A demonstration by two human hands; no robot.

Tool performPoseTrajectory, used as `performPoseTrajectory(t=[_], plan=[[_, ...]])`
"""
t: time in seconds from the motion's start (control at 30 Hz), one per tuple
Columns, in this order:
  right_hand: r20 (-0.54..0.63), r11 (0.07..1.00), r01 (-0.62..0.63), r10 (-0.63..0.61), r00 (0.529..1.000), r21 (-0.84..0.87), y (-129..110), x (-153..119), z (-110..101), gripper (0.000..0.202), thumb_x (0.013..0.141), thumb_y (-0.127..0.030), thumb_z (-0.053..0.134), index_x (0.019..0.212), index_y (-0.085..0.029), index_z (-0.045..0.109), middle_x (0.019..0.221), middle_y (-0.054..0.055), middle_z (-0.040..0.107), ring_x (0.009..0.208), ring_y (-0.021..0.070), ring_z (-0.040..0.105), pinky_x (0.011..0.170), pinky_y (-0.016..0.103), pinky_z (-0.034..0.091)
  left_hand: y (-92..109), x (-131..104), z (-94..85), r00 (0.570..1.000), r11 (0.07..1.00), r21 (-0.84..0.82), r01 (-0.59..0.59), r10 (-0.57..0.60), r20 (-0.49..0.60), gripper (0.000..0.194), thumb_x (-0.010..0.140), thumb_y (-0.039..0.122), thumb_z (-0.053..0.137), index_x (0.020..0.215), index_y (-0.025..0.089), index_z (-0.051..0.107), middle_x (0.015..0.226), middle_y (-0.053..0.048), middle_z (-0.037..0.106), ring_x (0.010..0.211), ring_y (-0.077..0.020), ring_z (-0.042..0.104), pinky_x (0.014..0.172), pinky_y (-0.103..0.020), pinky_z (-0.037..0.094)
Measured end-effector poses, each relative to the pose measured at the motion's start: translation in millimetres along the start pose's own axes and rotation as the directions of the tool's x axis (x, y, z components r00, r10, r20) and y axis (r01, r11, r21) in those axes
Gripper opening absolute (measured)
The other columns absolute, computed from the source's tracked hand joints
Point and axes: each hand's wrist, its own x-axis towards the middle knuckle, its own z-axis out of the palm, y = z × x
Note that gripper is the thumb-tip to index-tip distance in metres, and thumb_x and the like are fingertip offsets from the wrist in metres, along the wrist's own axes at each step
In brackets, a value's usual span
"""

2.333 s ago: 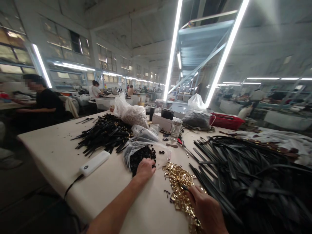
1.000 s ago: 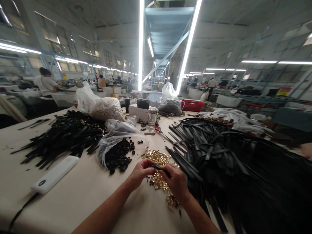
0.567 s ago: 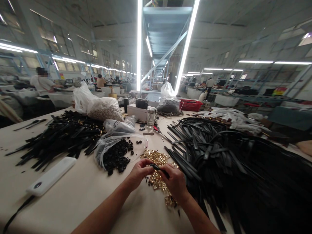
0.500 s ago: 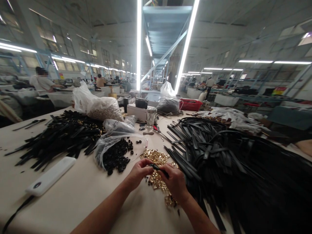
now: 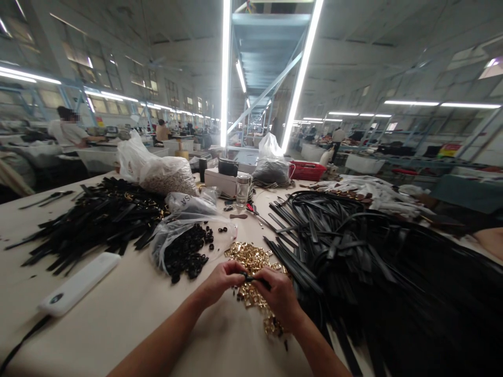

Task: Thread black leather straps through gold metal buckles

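Note:
Both hands meet over a heap of gold metal buckles [image 5: 251,256] on the pale tabletop. Between my left hand [image 5: 222,281] and my right hand [image 5: 279,293] is a short black strap [image 5: 251,278], its ends pinched in the fingertips of each. Part of the strap is hidden by my fingers. Left of the buckles, small black loops [image 5: 186,256] spill from a clear plastic bag [image 5: 159,248]. To the right lies a large pile of black straps [image 5: 310,230].
A white power bank [image 5: 80,285] with a black cable lies at left, below another pile of black straps [image 5: 106,214]. Farther back stand a glass jar [image 5: 242,191], a white box [image 5: 220,181], a bag of small pale pieces [image 5: 168,174] and a red basket [image 5: 308,169].
My hands have drawn slightly lower and closer together, still on the strap, which lies more level now. The piles have stayed as they were.

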Motion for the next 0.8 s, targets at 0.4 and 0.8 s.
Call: performPoseTrajectory(t=[0.4,0.8], plan=[[-0.104,0.992,-0.059,0.070,0.992,0.112,-0.1,0.2,4.6,0.016,0.087,-0.031,0.058,0.077,-0.020,0.065,0.068,0.000,0.062,0.063,0.0137,0.057,0.061,0.023,0.042,1.4,-0.9,1.8,0.998,0.957,-0.283,0.065,-0.064,0.010,0.028,0.063,0.022,0.081,0.088,0.012,0.072,0.088,-0.009,0.071,0.078,-0.0158,0.064,0.080,-0.029,0.048],[-0.080,0.985,-0.002,-0.013,0.997,-0.175,-7.5,-1.4,0.9,0.012,0.088,-0.026,0.057,0.082,-0.021,0.066,0.073,0.001,0.063,0.067,0.0134,0.059,0.062,0.021,0.037,-1.1,2.3,5.4,0.988,0.966,-0.240,0.098,-0.123,-0.089,0.029,0.059,0.024,0.084,0.082,0.011,0.072,0.076,-0.006,0.069,0.064,-0.0103,0.060,0.061,-0.020,0.044]])
